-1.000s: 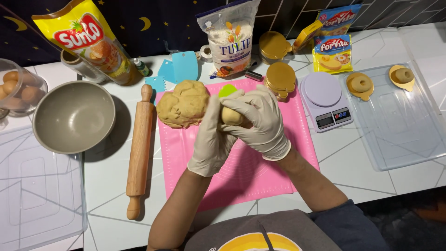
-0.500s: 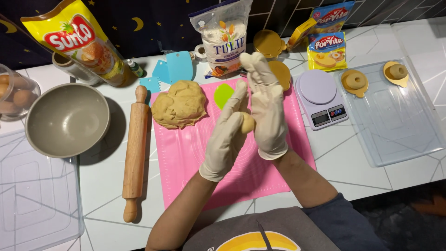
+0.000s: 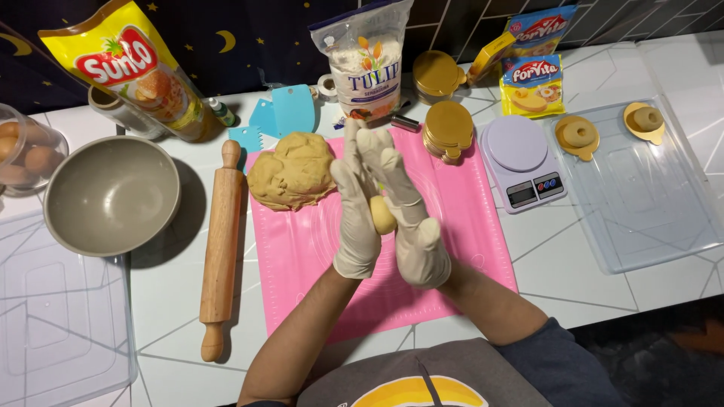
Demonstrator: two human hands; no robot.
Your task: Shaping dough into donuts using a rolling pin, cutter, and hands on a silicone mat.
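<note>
Both my hands wear white gloves and press flat against each other over the pink silicone mat point(image 3: 452, 218). A small ball of yellow dough point(image 3: 381, 215) is squeezed between the palms of my left hand point(image 3: 354, 211) and my right hand point(image 3: 407, 218). The fingers of both hands point away from me, toward the flour bag. A large lump of dough point(image 3: 292, 171) lies on the mat's far left corner, just left of my left hand. A wooden rolling pin point(image 3: 220, 245) lies lengthwise beside the mat on the left.
A grey bowl point(image 3: 111, 194) sits at the left, a jar of eggs point(image 3: 23, 154) behind it. At the back stand an oil pouch point(image 3: 128, 71), blue scrapers point(image 3: 283, 113), a flour bag point(image 3: 366, 64), gold discs point(image 3: 446, 130). A kitchen scale point(image 3: 523, 158) and clear tray point(image 3: 641, 196) with two dough rings lie right.
My hands went from cupping the dough near the big lump to standing palm against palm with the ball between them, fingers extended. The view shifted slightly.
</note>
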